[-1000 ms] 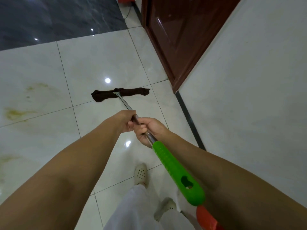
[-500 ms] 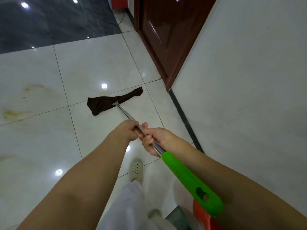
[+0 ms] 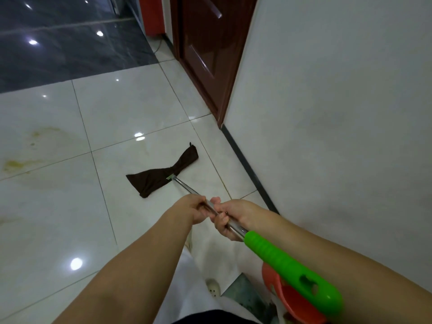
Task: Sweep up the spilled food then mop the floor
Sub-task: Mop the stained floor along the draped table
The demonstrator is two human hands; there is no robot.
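I hold a mop with a metal shaft [image 3: 184, 184] and a bright green handle end [image 3: 292, 267]. Its dark brown cloth head [image 3: 161, 175] lies slanted on the glossy white floor tiles [image 3: 58, 218], close to the wall. My left hand [image 3: 194, 208] grips the shaft further down, and my right hand [image 3: 230, 218] grips it just below the green part. Yellowish stains [image 3: 16, 164] mark the tiles at the far left, away from the cloth.
A white wall [image 3: 339, 113] with a dark skirting strip [image 3: 247, 169] runs along the right. A dark red door [image 3: 205, 50] stands beyond it. Dark grey tiles [image 3: 58, 43] lie at the back. An orange-red plastic container [image 3: 287, 298] sits by my feet at the lower right.
The mop head has been pulled back toward me and to the right, and its cloth has swung from lying crosswise to slanting. Both hands kept their grip on the shaft.
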